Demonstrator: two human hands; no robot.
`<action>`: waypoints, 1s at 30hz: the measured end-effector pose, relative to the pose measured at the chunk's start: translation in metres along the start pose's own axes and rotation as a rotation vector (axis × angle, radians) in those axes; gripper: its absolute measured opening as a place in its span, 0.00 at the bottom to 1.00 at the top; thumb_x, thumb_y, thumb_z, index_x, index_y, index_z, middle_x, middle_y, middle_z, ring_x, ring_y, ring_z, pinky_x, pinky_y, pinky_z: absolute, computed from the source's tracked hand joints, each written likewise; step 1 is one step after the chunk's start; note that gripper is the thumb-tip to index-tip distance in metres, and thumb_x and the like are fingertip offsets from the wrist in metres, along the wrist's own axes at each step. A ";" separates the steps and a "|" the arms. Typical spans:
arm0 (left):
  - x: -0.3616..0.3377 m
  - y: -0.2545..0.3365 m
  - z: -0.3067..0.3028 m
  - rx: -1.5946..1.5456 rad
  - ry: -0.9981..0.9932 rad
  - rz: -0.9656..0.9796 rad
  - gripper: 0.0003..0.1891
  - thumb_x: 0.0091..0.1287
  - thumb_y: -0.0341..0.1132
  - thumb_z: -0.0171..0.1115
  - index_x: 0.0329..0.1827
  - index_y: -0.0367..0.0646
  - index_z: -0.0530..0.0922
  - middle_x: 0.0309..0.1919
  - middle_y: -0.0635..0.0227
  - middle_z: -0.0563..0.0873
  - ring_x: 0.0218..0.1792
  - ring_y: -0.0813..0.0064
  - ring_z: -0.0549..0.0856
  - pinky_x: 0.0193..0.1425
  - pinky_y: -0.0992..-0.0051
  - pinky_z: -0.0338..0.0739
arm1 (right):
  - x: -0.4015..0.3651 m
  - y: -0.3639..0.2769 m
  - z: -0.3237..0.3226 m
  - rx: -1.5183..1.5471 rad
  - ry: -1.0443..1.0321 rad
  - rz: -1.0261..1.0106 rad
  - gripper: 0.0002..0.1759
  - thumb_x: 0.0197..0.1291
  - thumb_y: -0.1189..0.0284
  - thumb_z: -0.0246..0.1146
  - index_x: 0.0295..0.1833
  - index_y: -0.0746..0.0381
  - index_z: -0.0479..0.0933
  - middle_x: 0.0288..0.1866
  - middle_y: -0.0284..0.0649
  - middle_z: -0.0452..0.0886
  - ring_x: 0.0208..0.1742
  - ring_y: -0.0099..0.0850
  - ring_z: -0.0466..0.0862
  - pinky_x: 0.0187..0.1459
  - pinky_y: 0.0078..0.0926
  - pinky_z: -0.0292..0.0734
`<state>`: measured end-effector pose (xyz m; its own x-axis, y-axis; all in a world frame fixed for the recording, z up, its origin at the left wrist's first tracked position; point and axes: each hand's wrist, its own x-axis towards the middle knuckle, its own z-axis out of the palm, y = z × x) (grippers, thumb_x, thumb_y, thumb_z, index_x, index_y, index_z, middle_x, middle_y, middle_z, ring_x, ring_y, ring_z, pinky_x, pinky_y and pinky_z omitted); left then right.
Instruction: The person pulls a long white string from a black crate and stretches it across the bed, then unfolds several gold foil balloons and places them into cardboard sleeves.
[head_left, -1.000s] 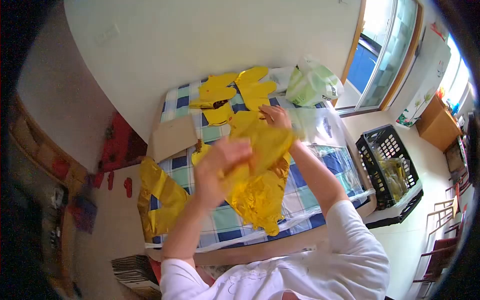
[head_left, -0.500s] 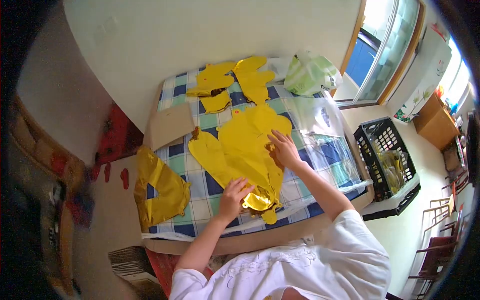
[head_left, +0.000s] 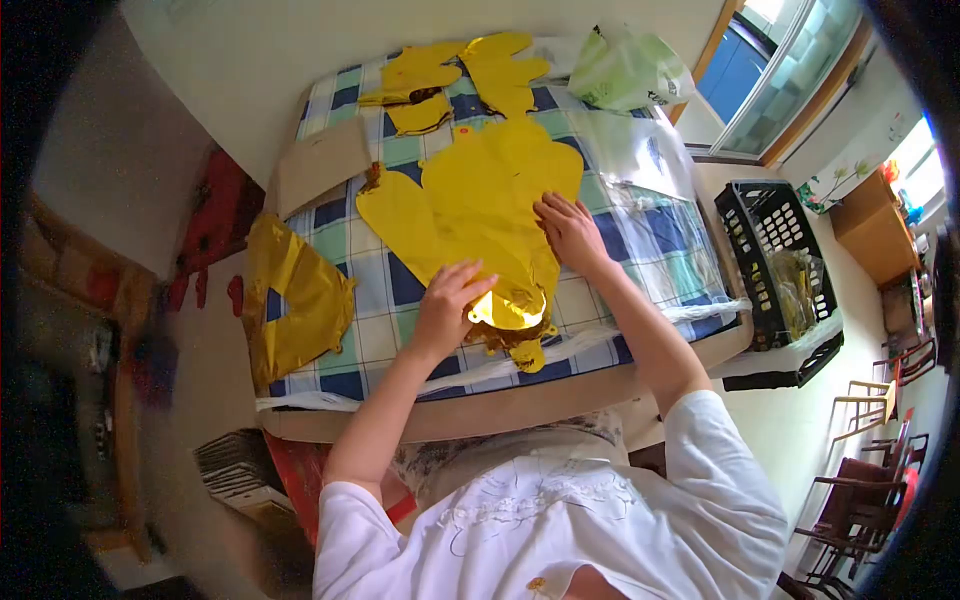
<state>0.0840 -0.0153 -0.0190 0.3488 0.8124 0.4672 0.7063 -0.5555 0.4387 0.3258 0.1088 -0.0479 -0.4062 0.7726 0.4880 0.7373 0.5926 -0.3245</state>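
A large flat gold foil balloon lies on the checked table cover, its near end bunched and shiny. My left hand rests on the balloon's lower left edge, fingers stretched out beside the bright crumpled fold. On the right edge of the same balloon lies my right hand, its fingers stretched flat over the foil; what is under the palm is hidden. Another gold foil balloon sits at the left edge of the table. Two more foil pieces, a left one and a right one, lie at the far end.
A cardboard sheet lies at the left of the checked cover. A green and white plastic bag and clear plastic wrap are at the right. Beside the table stands a black crate holding packets; chairs are farther right.
The view has tilted, so the table sits higher in the picture. My right hand now lies flatter over the balloon's right edge, where foil was curled up before. The left hand stays by the fold.
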 end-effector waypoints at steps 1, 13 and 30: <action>0.001 0.000 -0.001 -0.003 0.003 -0.009 0.19 0.55 0.25 0.63 0.52 0.46 0.82 0.55 0.56 0.80 0.58 0.55 0.76 0.62 0.62 0.71 | 0.000 0.001 0.000 -0.004 -0.001 -0.005 0.16 0.62 0.72 0.56 0.56 0.59 0.74 0.61 0.44 0.75 0.66 0.42 0.70 0.64 0.50 0.63; -0.017 0.002 -0.002 0.096 -0.177 0.063 0.22 0.55 0.25 0.62 0.55 0.48 0.80 0.58 0.55 0.77 0.62 0.55 0.74 0.65 0.63 0.69 | -0.002 0.006 0.007 -0.005 -0.018 0.015 0.18 0.63 0.69 0.56 0.59 0.57 0.72 0.63 0.42 0.72 0.67 0.40 0.68 0.66 0.47 0.61; 0.040 -0.022 0.036 0.293 -0.312 -0.088 0.33 0.67 0.60 0.48 0.72 0.55 0.61 0.73 0.55 0.57 0.74 0.58 0.54 0.75 0.52 0.47 | -0.001 0.002 0.001 0.018 -0.035 0.045 0.18 0.63 0.69 0.55 0.58 0.58 0.74 0.63 0.45 0.73 0.68 0.40 0.67 0.68 0.45 0.58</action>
<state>0.1053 0.0359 -0.0377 0.4174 0.8939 0.1635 0.8710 -0.4449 0.2085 0.3272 0.1093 -0.0501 -0.3921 0.8059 0.4437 0.7457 0.5609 -0.3598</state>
